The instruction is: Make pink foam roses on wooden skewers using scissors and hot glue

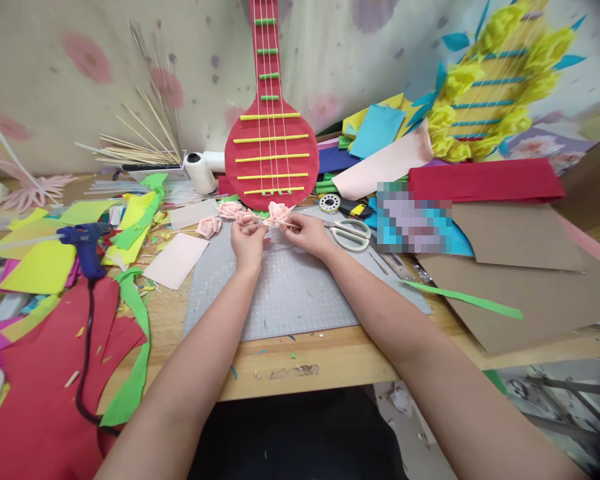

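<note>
My left hand (247, 245) is closed in a pinch over the grey cutting mat (285, 297), with a small pale pink paper piece at its fingertips, mostly hidden. Close beside it, my right hand (306, 235) grips a thin wooden stick (286, 223) whose tip reaches toward the left fingers. Pink paper roses (209, 227) lie just beyond and left of the hands; another pink rose (280, 212) shows right behind the fingertips. Past them stands a red paper-covered lute (274, 170) with yellow and green bars and white strings. White-handled scissors (350, 235) rest right of my right hand.
A blue hot glue gun (87, 247) stands at left among coloured paper scraps and red sheets (45, 373). Thread spools (200, 175) and wooden skewers (140, 150) are behind. Brown cardboard (525, 293) lies at right, below a lute with yellow flowers (495, 93).
</note>
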Demonstrator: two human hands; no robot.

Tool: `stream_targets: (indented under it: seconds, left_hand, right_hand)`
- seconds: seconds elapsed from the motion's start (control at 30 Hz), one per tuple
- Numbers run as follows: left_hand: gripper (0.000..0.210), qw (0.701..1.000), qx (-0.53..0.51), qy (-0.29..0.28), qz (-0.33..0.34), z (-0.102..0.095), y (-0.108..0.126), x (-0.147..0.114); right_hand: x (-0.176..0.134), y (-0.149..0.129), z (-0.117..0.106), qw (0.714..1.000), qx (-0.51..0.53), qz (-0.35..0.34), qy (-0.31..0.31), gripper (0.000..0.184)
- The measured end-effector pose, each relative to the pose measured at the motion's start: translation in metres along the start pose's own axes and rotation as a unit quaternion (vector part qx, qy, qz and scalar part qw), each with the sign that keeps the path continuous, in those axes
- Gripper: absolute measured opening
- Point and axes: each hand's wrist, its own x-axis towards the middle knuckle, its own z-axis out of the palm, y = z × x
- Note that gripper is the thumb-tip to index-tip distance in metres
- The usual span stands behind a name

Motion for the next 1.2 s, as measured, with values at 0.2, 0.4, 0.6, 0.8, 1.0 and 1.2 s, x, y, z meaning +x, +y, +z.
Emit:
stream_targets:
  seconds: [0.2, 0.4, 0.6, 0.8, 1.0, 1.2]
  left_hand:
    - [0.031, 0.999, -0.051, -0.012, 0.002, 0.003, 0.006, -0.007]
    - [0.027, 0.996, -0.064, -0.040, -0.044, 0.005, 0.006, -0.010]
    - [0.029, 0.992, -0.084, -0.034, -0.086, 0.007, 0.004, -0.007]
    - [0.037, 0.995, -0.070, -0.005, -0.070, 0.012, 0.005, -0.007]
    - [0.035, 0.995, -0.056, 0.025, -0.075, 0.014, 0.006, -0.007]
    - [0.035, 0.993, -0.064, 0.004, -0.097, 0.011, 0.006, -0.006]
  right_hand:
    - [-0.001, -0.003, -0.005, 0.998, -0.068, -0.001, -0.001, 0.020]
    - [-0.001, 0.000, -0.006, 0.993, -0.114, 0.002, -0.009, 0.020]
    - [-0.002, -0.005, -0.008, 0.990, -0.136, -0.039, -0.016, 0.018]
    - [-0.003, -0.004, -0.008, 0.989, -0.136, -0.057, -0.020, 0.017]
    - [-0.002, -0.003, -0.007, 0.990, -0.133, -0.041, -0.018, 0.018]
    - [-0.002, -0.005, -0.008, 0.991, -0.131, -0.038, -0.011, 0.019]
